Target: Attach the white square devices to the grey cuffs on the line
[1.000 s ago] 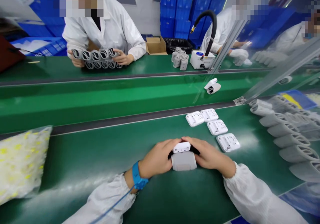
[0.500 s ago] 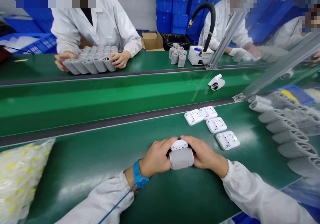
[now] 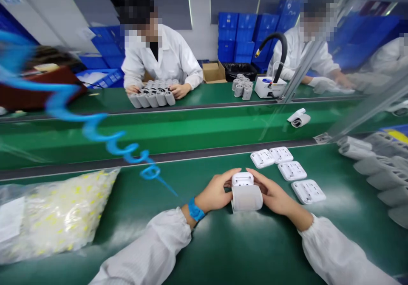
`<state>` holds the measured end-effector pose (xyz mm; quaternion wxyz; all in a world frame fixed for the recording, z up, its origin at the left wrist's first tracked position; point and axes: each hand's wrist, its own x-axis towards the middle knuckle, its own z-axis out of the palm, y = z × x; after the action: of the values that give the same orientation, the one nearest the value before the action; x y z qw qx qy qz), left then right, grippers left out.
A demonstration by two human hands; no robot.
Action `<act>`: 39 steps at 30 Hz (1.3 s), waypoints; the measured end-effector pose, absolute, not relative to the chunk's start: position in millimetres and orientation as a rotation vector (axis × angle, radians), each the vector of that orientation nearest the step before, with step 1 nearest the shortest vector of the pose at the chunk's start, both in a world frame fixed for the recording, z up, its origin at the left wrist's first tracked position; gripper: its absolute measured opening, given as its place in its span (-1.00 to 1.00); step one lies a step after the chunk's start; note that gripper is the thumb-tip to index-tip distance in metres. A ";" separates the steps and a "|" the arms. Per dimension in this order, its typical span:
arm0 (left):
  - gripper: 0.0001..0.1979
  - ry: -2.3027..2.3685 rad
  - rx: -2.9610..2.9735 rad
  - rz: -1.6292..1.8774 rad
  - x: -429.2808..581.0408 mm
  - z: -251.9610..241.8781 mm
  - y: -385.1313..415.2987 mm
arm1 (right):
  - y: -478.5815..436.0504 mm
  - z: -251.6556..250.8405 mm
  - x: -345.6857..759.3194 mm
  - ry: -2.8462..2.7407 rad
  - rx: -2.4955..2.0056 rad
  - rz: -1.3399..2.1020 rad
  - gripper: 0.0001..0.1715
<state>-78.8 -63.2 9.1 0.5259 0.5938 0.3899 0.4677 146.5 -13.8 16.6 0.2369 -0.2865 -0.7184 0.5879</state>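
My left hand (image 3: 215, 193) and my right hand (image 3: 274, 193) grip a grey sleeve-like housing (image 3: 246, 198) from either side on the green table (image 3: 159, 229). A small white insert (image 3: 242, 178) sticks out of the housing's far end, with fingertips of both hands on it. A blue wrist strap (image 3: 195, 212) sits on my left wrist. Its coiled blue cord (image 3: 95, 128) sweeps up to the left. Several white flat plates (image 3: 291, 170) lie just right of my hands.
A clear bag of small yellow-and-white parts (image 3: 54, 213) lies at the left. Grey housings (image 3: 376, 170) are stacked at the right. Across the conveyor belt (image 3: 159, 128), a person in white holds a row of housings (image 3: 153, 98). A white device with a black hose (image 3: 270, 83) stands there.
The view tilted up and shifted left; the blue coiled cord came into sight. My hands kept hold of the housing and insert. The person opposite laid their row of housings down.
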 end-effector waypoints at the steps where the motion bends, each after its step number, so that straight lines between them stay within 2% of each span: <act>1: -0.37 0.917 1.422 1.114 -79.3 9.4 -63.8 | -14.2 15.5 146.3 -1.958 -0.778 1.637 -0.25; 6: -0.38 0.899 1.529 1.059 -80.9 19.6 -67.7 | -17.6 19.4 146.3 -2.103 -0.756 1.509 -0.25; 15: -0.37 0.990 1.837 1.039 -77.1 27.5 -66.5 | -16.7 17.1 146.4 -2.349 -0.725 1.037 -0.20; 23: -0.37 1.151 1.925 1.103 -77.4 13.1 -69.2 | -26.8 21.5 137.4 -2.258 -0.741 0.946 -0.25; 30: -0.46 1.197 1.775 0.994 -84.7 14.1 -53.8 | -30.0 31.7 137.2 -2.309 -0.830 0.854 -0.25; 32: -0.43 1.253 1.759 0.999 -93.6 15.6 -36.0 | -37.5 33.7 152.8 -2.207 -0.907 0.717 -0.27; 34: -0.41 1.396 1.766 1.060 -109.3 19.9 -9.7 | -53.6 33.7 183.5 -1.984 -1.025 0.529 -0.41; 37: -0.52 1.779 1.775 1.075 -142.9 29.7 42.5 | -86.2 27.5 259.0 -1.516 -1.238 0.054 -0.76; 39: -0.57 2.034 1.672 1.068 -165.9 33.7 80.2 | -102.7 20.8 320.7 -1.241 -1.347 -0.339 -0.77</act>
<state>-165.9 80.2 33.7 0.1498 0.5818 0.7078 0.3715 320.7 -102.7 20.8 0.5969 -0.5802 -0.5346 -0.1459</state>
